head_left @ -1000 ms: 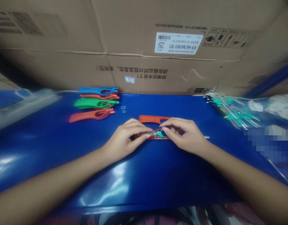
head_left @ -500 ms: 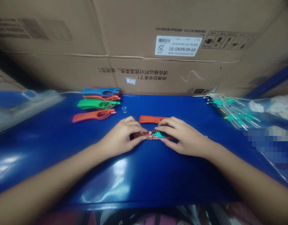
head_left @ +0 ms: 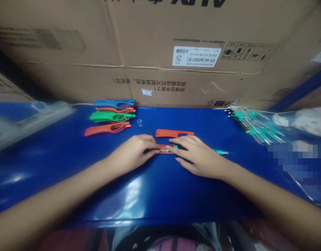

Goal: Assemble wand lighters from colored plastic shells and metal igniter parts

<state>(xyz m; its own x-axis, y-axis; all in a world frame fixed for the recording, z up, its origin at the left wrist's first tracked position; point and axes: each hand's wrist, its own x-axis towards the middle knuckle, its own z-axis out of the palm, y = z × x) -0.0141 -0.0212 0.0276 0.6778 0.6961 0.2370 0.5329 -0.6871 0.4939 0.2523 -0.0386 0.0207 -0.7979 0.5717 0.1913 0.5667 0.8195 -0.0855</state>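
Note:
In the head view, an orange lighter handle half (head_left: 164, 147) lies open side up on the blue table, with small inner parts showing. My left hand (head_left: 135, 150) is closed in a pinch on its left end. Over its right part, my right hand (head_left: 197, 153) grips it from both sides, one fingertip pressing on the inner parts. A teal part shows under these fingers, and a teal piece with a metal tip (head_left: 221, 152) sticks out beyond the hand. The matching orange cover half (head_left: 173, 133) rests just behind, touched by neither hand.
Several blue, orange and green lighter handles (head_left: 112, 116) are stacked at the back left, beside small wire pieces (head_left: 140, 123). Teal lighter inner assemblies (head_left: 257, 125) and a screwdriver (head_left: 242, 124) lie at the back right. A cardboard box (head_left: 150, 52) walls off the back; clear plastic (head_left: 45, 118) sits far left.
My right hand's fingers have moved left over the inner parts, covering most of the teal piece. The metal-tipped end now shows right of that hand. The view has tilted slightly up.

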